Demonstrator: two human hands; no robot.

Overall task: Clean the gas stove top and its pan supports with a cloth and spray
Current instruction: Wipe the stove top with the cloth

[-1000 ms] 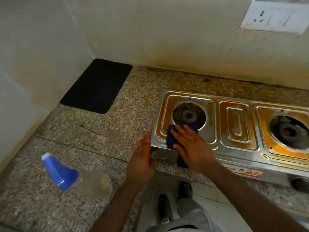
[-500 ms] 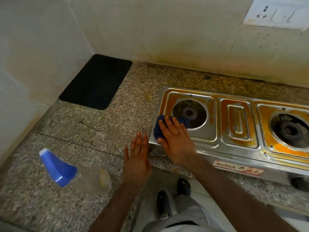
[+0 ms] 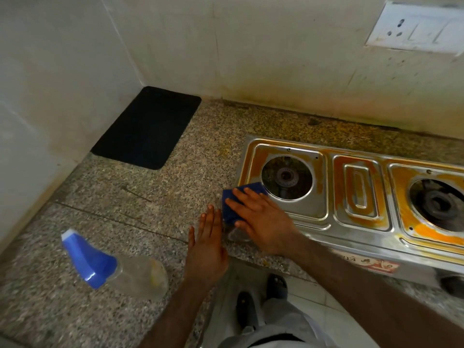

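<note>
Pressing down with straight fingers point(image 3: 241, 194), your right hand point(image 3: 261, 219) lies flat on the blue cloth point(image 3: 234, 200), which sits at the near-left corner of the stove point(image 3: 356, 222), overhanging its left edge. The cloth touches the rim of the left burner opening point(image 3: 287, 177). Your left hand point(image 3: 207, 243) rests flat on the table point(image 3: 100, 202) just beside the stove's left edge, fingers straight and close together, holding nothing; its fingertips lie next to the cloth. The stove top is steel, streaked with orange stains around both burner openings and the raised centre panel point(image 3: 360, 192); the right burner point(image 3: 438, 203) is partly cut off by the frame edge. The spray bottle point(image 3: 113, 266), clear with a blue head, lies on its side on the table at near left, well apart from both hands. A black mat point(image 3: 148, 126) lies at far left, in the corner where the walls meet. A switch plate point(image 3: 416, 27) is fixed to the far wall point(image 3: 276, 59) at upper right. Below the table edge, your shoes point(image 3: 261, 297) show on the floor.
</note>
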